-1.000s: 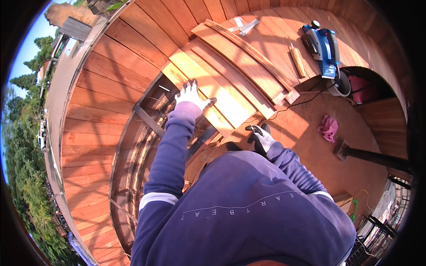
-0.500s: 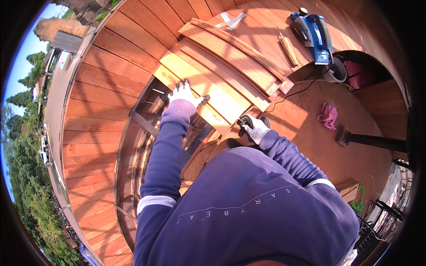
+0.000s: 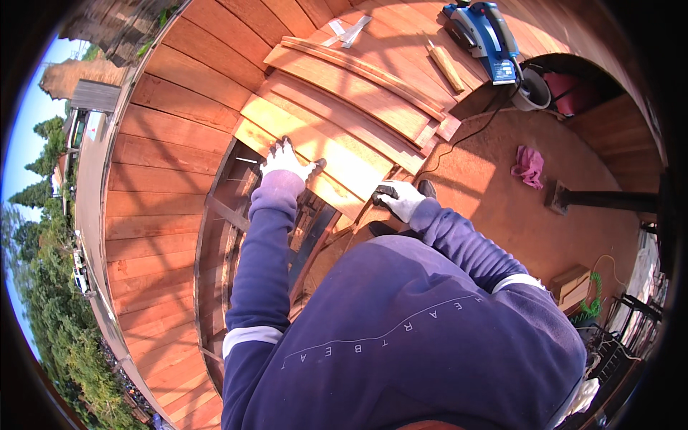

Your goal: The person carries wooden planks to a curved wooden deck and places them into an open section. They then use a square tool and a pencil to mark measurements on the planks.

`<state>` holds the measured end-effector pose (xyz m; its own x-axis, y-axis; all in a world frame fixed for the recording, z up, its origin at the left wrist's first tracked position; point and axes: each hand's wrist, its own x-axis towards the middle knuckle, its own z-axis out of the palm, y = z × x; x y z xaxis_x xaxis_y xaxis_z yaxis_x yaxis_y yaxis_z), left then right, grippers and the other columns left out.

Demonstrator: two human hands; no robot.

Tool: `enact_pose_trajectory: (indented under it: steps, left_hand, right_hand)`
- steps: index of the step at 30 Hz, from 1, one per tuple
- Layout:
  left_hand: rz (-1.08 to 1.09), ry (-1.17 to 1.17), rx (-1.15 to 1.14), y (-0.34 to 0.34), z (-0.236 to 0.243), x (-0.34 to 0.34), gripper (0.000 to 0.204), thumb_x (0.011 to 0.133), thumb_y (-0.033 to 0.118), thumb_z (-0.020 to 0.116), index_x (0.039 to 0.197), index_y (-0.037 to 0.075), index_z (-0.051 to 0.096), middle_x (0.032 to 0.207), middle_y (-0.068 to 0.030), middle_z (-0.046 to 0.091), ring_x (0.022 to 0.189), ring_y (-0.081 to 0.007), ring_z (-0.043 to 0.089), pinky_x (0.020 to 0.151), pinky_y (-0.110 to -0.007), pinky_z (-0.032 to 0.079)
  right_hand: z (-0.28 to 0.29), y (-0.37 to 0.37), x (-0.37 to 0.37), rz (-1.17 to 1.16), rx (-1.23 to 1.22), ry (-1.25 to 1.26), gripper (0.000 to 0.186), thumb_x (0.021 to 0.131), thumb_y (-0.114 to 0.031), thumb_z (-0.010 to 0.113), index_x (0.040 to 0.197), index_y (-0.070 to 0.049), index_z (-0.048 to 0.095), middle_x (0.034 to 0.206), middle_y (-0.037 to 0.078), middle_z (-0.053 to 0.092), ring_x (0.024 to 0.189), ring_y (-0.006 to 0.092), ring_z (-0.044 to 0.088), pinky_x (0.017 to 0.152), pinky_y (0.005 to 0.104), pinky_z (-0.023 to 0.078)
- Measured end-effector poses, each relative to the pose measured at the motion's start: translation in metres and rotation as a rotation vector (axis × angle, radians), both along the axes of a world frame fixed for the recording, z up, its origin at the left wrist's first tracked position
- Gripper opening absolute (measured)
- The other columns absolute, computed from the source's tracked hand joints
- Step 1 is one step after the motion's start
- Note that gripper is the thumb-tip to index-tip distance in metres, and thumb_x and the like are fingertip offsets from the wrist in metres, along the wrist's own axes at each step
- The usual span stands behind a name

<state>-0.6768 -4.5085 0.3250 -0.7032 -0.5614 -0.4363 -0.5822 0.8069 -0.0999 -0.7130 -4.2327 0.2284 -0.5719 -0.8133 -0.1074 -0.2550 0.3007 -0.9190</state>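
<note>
My left hand, in a white glove with dark fingertips, lies with its fingers spread on the sunlit wooden plank nearest me. This plank rests across the curved open frame, against a second bright plank. At the right end of these planks is my right hand, gloved alike. Its fingers are curled closed near the plank ends; what they hold is hidden by the glove. Several darker loose planks lie beyond, side by side and partly stacked.
On the curved deck are a blue power planer, a wooden-handled tool and grey strips. A bucket stands below. A pink cloth lies on the brown floor beside a dark post. Gaps show in the frame.
The view has shifted slightly, so the planks and tools sit further left. My left hand stays on the plank. A slim object that showed in my right fingers is now hidden.
</note>
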Motion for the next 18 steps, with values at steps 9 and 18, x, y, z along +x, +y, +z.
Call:
enact_pose_trajectory:
  steps: [9,18]
  left_hand:
    - [-0.001,-0.01,0.002,0.0,0.0,0.0,0.118,0.072,0.081,0.053,0.153,0.008,0.01,0.159,-0.017,0.015,0.146,-0.03,0.017,0.116,-0.052,0.019]
    - [-0.01,-0.028,-0.023,0.007,0.008,-0.001,0.113,0.077,0.077,0.053,0.152,0.004,0.011,0.158,-0.0165,0.016,0.146,-0.0294,0.019,0.116,-0.046,0.022]
  right_hand:
    - [-0.009,0.006,0.003,-0.018,-0.092,-0.187,0.025,0.089,-0.017,0.058,0.106,-0.001,0.065,0.098,0.017,0.066,0.093,0.0326,0.063,0.083,0.0373,0.049]
    - [-0.018,0.009,-0.001,0.026,-0.135,-0.145,0.026,0.088,-0.01,0.059,0.112,-0.001,0.064,0.099,0.014,0.068,0.091,0.0249,0.064,0.082,0.033,0.05]
